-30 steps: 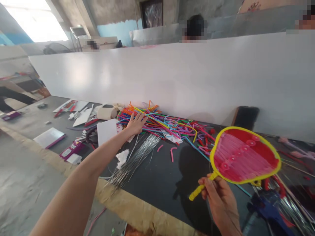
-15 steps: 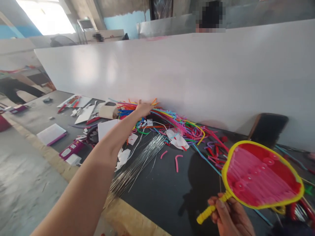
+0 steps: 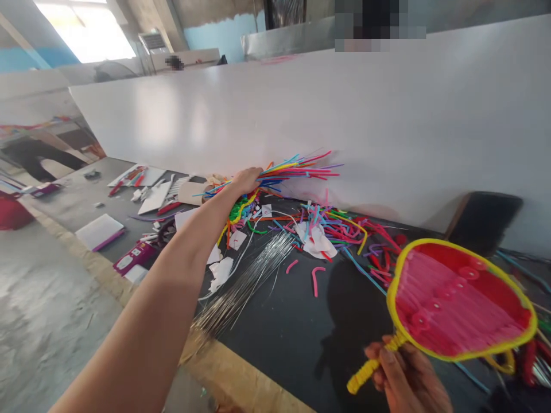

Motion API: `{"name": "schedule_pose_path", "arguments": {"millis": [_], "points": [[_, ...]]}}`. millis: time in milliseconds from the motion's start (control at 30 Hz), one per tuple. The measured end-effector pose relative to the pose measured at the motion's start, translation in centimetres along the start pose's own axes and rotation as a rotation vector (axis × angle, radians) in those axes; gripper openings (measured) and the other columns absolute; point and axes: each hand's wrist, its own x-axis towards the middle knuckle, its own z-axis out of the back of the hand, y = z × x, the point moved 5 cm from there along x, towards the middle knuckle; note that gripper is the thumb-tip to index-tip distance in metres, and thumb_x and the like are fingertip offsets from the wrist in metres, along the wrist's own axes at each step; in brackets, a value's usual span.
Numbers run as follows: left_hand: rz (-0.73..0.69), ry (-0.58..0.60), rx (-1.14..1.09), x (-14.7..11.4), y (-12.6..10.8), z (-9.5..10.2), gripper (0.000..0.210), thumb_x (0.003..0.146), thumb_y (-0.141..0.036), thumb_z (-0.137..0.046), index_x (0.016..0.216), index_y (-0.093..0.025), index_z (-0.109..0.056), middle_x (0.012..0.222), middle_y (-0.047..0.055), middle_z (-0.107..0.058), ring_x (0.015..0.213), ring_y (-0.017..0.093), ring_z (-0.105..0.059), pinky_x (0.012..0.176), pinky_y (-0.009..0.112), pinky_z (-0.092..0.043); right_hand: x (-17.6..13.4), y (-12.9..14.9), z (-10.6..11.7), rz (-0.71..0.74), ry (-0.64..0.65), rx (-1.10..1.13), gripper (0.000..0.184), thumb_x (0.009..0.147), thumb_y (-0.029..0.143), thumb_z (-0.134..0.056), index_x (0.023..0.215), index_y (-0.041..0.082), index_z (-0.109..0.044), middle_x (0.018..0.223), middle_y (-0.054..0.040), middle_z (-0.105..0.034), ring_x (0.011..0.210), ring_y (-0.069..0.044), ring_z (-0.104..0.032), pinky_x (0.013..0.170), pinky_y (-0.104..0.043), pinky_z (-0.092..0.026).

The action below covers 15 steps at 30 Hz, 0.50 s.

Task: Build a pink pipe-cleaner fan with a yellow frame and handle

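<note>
Working at a dark counter (image 3: 275,353), with a white panel (image 3: 258,120) standing along its far edge. Holding a red-and-pink fan (image 3: 458,310) up at the near right, with the right hand (image 3: 407,370) clamped round its yellow handle (image 3: 364,376). Looks well advanced: edged in yellow all the way round, wrapped along the handle, crossed by a row of pink discs (image 3: 472,274). Probably needs little more at the rim. Gripping 1 bundle of coloured stems (image 3: 301,170) at the far middle with the left hand (image 3: 247,179), just in front of the panel. Leaves loose on the counter a tangle of stems (image 3: 344,228), a sheaf of silvery wires (image 3: 253,287) and 2 short pink pieces (image 3: 315,281).

Cannot see past the panel, save for the blurred-out head of a person (image 3: 383,20). Hides part of the left-side clutter behind the left forearm (image 3: 167,292). Loses the right wrist at the bottom edge. Cannot make out the left fingertips, nor any marks on the paper scraps (image 3: 319,240).
</note>
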Motion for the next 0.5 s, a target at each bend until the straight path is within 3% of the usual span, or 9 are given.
{"name": "schedule_pose_path", "arguments": {"millis": [267, 400, 500], "points": [[-0.039, 0.019, -0.061, -1.3, -0.8, -0.1, 0.042, 0.090, -0.023, -0.044, 0.129, -0.008, -0.047, 0.131, 0.016, -0.056, 0.117, 0.026, -0.054, 0.098, 0.032, -0.041, -1.0, 0.6, -0.6, 0.069, -0.002, -0.028, 0.053, 0.050, 0.053, -0.085, 0.081, 0.019, -0.059, 0.065, -0.0041, -0.069, 0.049, -0.015, -0.059, 0.039, -0.023, -0.048], [-0.219, 0.175, -0.103, -3.5, -2.7, -1.5, 0.049, 0.077, -0.029, -0.064, 0.123, -0.016, -0.057, 0.130, 0.007, -0.061, 0.116, 0.020, -0.056, 0.097, 0.023, -0.040, -1.0, 0.3, 0.3, 0.071, 0.014, -0.012, 0.051, 0.052, 0.052, -0.084, 0.083, 0.020, -0.060, 0.067, -0.0051, -0.070, 0.048, -0.015, -0.059, 0.040, -0.025, -0.050], [-0.273, 0.269, -0.124, -4.5, -2.9, -2.0, 0.054, 0.070, -0.030, -0.071, 0.122, -0.022, -0.060, 0.128, 0.002, -0.064, 0.115, 0.018, -0.058, 0.093, 0.021, -0.043, -0.9, -0.1, 0.5, 0.050, 0.030, 0.017, 0.053, 0.049, 0.051, -0.086, 0.083, 0.021, -0.060, 0.071, -0.0063, -0.071, 0.054, -0.020, -0.063, 0.041, -0.027, -0.052]]}}
